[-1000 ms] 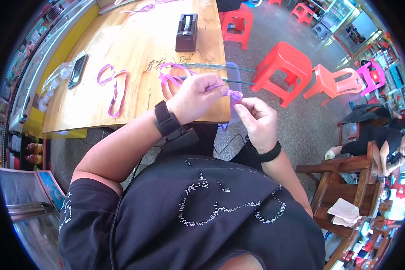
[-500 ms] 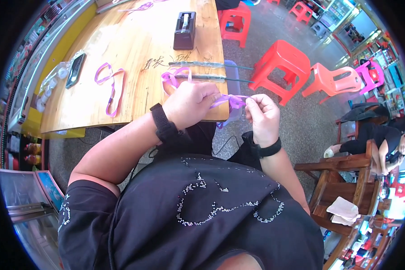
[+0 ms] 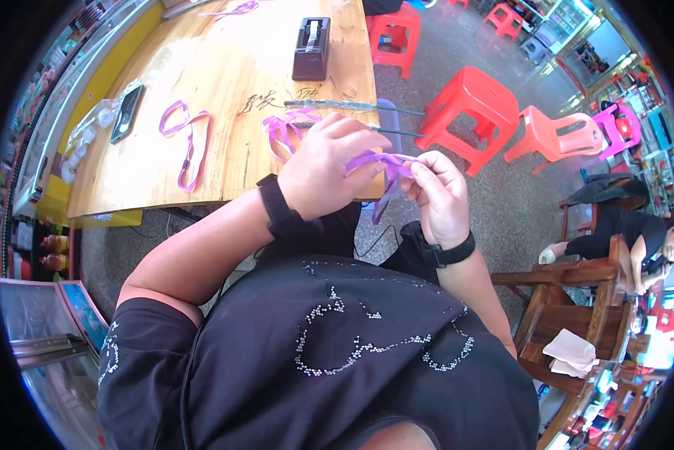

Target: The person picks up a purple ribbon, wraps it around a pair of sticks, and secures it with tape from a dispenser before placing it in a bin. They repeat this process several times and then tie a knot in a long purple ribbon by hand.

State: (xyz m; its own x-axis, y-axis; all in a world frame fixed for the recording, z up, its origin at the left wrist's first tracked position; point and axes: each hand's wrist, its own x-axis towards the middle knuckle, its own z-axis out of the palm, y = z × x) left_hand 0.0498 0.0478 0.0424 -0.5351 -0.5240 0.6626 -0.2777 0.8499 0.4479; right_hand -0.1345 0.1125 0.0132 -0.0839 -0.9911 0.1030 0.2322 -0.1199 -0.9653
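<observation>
A purple ribbon [image 3: 382, 158] stretches between my two hands just off the table's right front corner. My left hand [image 3: 331, 161] is closed on it, fingers bent over with the thumb below. My right hand [image 3: 438, 191] pinches the ribbon between thumb and fingertips. Part of the strip hangs below the hands, and another loose pink-purple length [image 3: 283, 133] lies on the table beyond my left hand. To the left, a separate looped ribbon [image 3: 191, 146] rests on the wood. Two thin dark rods [image 3: 397, 110] with clear wrapping stick out over the table's right edge.
On the wooden table [image 3: 232, 67] stand a black tape dispenser [image 3: 311, 49] and, at the left, a phone [image 3: 128, 114] by clear tape rolls [image 3: 89, 139]. A bluish plastic bin [image 3: 389, 124] sits below the right edge. Red stools [image 3: 468, 112] and a wooden chair [image 3: 577, 315] are to the right.
My left hand's fingers have lifted and reached further right along the ribbon. More of the ribbon shows wide and twisted between the hands. My right hand keeps nearly the same place.
</observation>
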